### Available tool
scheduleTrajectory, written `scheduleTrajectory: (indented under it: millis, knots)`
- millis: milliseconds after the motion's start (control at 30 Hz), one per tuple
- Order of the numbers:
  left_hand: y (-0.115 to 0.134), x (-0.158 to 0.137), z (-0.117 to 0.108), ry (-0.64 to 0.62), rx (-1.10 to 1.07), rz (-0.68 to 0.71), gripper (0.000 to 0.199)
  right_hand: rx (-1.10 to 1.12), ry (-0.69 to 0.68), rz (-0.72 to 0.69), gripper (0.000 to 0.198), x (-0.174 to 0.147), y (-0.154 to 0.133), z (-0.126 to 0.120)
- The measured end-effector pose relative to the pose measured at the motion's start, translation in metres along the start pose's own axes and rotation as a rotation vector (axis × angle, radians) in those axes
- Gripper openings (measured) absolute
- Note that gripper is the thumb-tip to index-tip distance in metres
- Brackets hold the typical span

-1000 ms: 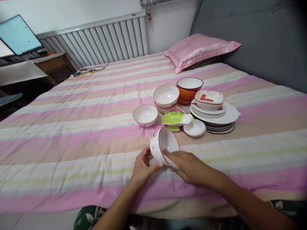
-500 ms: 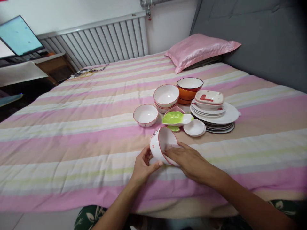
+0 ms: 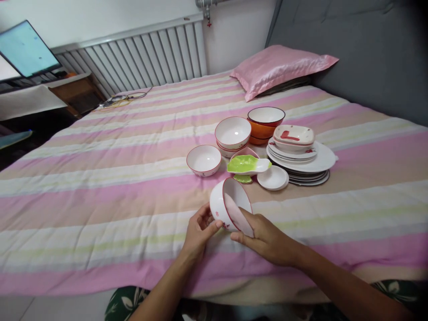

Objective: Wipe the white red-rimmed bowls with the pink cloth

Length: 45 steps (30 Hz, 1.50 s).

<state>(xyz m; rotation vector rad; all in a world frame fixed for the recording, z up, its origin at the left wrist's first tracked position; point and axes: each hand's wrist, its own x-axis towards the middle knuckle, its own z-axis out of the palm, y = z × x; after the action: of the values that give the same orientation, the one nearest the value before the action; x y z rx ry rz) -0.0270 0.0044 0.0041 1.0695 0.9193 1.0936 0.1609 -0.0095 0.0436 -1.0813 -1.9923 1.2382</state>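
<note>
A white bowl (image 3: 217, 207) with a red rim and small flower prints is tilted on its side, its opening turned to the right. My left hand (image 3: 199, 227) grips it from the left, thumb on the outer wall. My right hand (image 3: 269, 240) holds a pale, thin cloth (image 3: 238, 216) partly inside the bowl; its thumb is outside the rim. Just beyond stand a matching white bowl (image 3: 203, 159) and a green leaf-shaped dish (image 3: 245, 164). To their right lies a small white saucer (image 3: 272, 178).
Behind are stacked red-rimmed bowls (image 3: 233, 133) and orange bowls (image 3: 262, 130). At the right, small rectangular dishes (image 3: 294, 133) top a stack of plates (image 3: 324, 158). A pink pillow (image 3: 281, 69) lies farther back on the striped bedspread (image 3: 117, 200). Cables (image 3: 125, 99) lie at the far left edge.
My right hand has turned and drawn back toward the bowl's lower right rim, and the pale cloth now shows in it. The bowl has rotated slightly in my left hand.
</note>
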Motion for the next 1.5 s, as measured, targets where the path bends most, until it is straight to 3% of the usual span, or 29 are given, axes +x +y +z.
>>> scheduleTrajectory:
  millis: [367, 633, 867, 1000, 1133, 1300, 1500]
  knots:
    - [0.001, -0.002, 0.001, -0.01, -0.049, -0.031, 0.047, -0.404, -0.156, -0.034, 0.039, -0.003, 0.013, -0.005]
    - [0.001, 0.0, 0.002, 0.01, -0.047, -0.039, 0.047, -0.61, -0.15, -0.103, 0.056, 0.001, 0.028, -0.002]
    - [0.001, 0.001, 0.002, 0.031, -0.029, -0.05, 0.047, -0.651, -0.117, -0.098, 0.054, 0.003, 0.033, -0.001]
    - [-0.001, 0.002, 0.002, 0.06, -0.01, -0.035, 0.044, -0.63, -0.096, -0.123, 0.052, 0.004, 0.033, -0.004]
    - [-0.002, 0.003, 0.002, 0.034, -0.005, 0.015, 0.048, -0.539, -0.023, -0.047, 0.041, 0.005, 0.024, 0.001]
    - [-0.005, 0.001, 0.001, 0.0, 0.035, 0.038, 0.055, -0.319, 0.092, -0.001, 0.067, 0.002, 0.012, 0.012]
    - [-0.005, 0.001, 0.0, -0.031, 0.047, 0.035, 0.054, -0.054, 0.064, -0.022, 0.065, -0.001, 0.005, 0.014]
